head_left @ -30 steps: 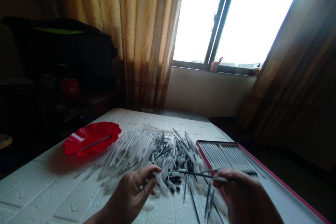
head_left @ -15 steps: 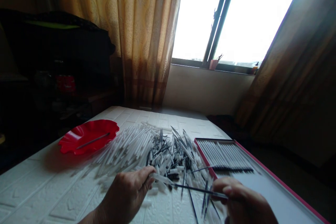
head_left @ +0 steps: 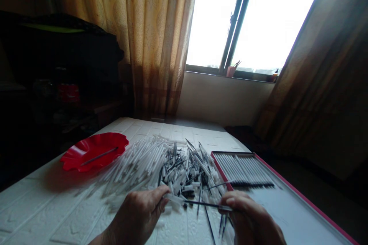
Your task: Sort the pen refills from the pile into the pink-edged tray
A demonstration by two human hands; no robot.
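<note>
My left hand (head_left: 140, 210) pinches a small translucent pen cap (head_left: 174, 198) between thumb and fingers. A thin dark pen refill (head_left: 201, 203) runs from that cap to my right hand (head_left: 250, 216), whose fingers and thumb are closed on its other end. The refill's left end meets the cap; how deep it sits inside is too blurred to tell. Both hands are above the near side of a pile of dark refills and small clear and black pen parts (head_left: 186, 178). Left of that pile lies a heap of white pen barrels (head_left: 140, 160).
A red scalloped dish (head_left: 94, 138) with one pen-like stick in it stands at the left. At the right, an open box (head_left: 290, 214) with a red rim holds a row of white pens (head_left: 244, 166) with black ends. The white brick-patterned table (head_left: 31, 208) lies beneath.
My right hand has moved left, nearer to my left hand, and less of the refill shows between them. The left hand has barely moved. The whole view has shifted slightly.
</note>
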